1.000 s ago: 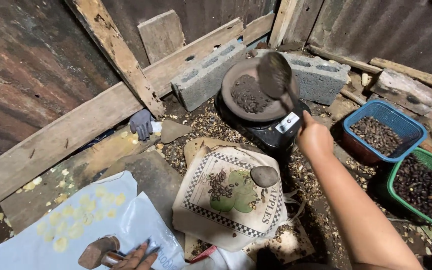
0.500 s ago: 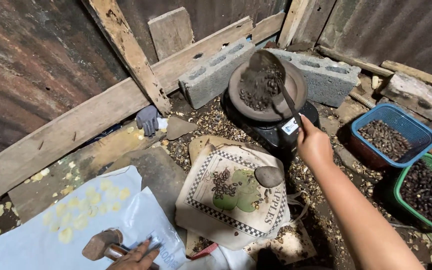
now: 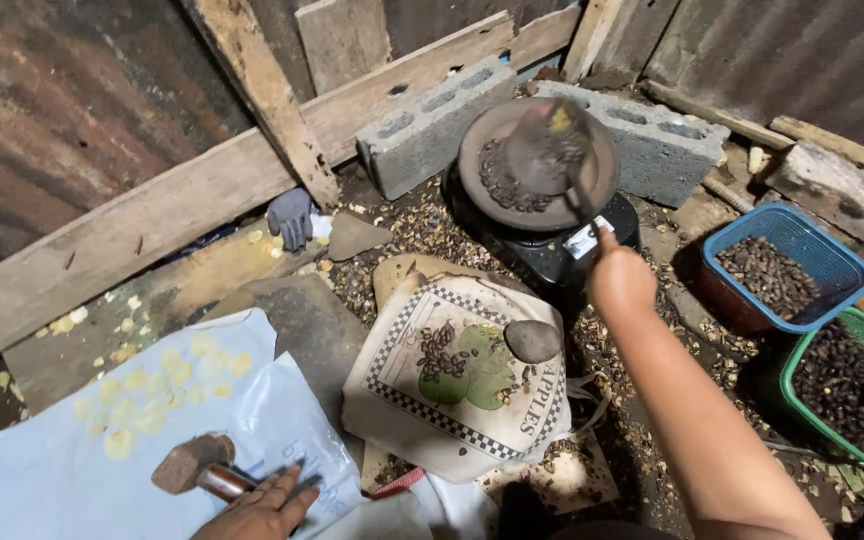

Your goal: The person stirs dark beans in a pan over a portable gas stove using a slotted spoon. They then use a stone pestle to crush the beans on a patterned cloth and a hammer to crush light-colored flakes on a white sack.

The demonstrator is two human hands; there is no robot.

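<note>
My right hand (image 3: 620,283) grips the handle of a metal spatula (image 3: 550,148), whose blade is blurred over a round clay pan (image 3: 492,135) of dark nuts. The pan sits on a black stove (image 3: 562,255) between two grey concrete blocks (image 3: 430,118). My left hand (image 3: 257,508), at the bottom edge, holds a wooden-handled hammer (image 3: 195,468) resting on a pale blue sheet (image 3: 102,440) strewn with yellowish kernels. Between the hands lies a printed cloth (image 3: 457,375) with a small pile of dark nuts and a grey stone (image 3: 532,341) on it.
A blue basket (image 3: 787,265) and a green basket (image 3: 857,385) of dark nuts stand at the right. A grey glove (image 3: 290,217) lies by slanted wooden planks (image 3: 152,225). Corrugated metal walls close the back. Nut shells litter the ground.
My right hand has swung the spatula from the pan's right rim toward its middle, stirring the nuts. My left hand stays on the hammer. The view has shifted slightly.
</note>
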